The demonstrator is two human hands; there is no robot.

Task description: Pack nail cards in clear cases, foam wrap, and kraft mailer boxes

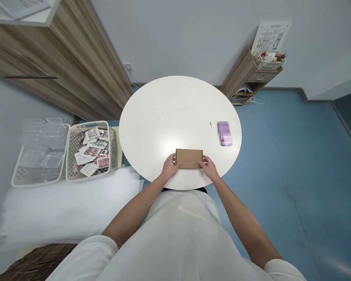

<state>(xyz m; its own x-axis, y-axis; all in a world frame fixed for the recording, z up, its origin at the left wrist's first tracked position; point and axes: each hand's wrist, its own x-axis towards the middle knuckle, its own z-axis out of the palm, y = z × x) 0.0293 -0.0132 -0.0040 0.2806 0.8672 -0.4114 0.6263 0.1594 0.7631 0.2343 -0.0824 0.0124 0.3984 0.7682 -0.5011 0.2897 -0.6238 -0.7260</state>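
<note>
A small brown cardboard box (188, 159), its lid closed, is at the near edge of the white oval table (175, 105). My left hand (171, 167) grips its left end, with the thumb on the near side and the fingers round the far corner. On the opposite end, my right hand (209, 167) holds it the same way. Whether the box rests on the tabletop or is slightly lifted, I cannot tell. To the right on the table lies a blurred purple and pink item (224, 134).
At left stand a white basket of carded packs (90, 150) and another basket with clear plastic trays (43, 152). White sheets (70, 207) lie before them. A wooden cabinet (76, 58) rises behind; a small shelf unit (251, 78) stands back right.
</note>
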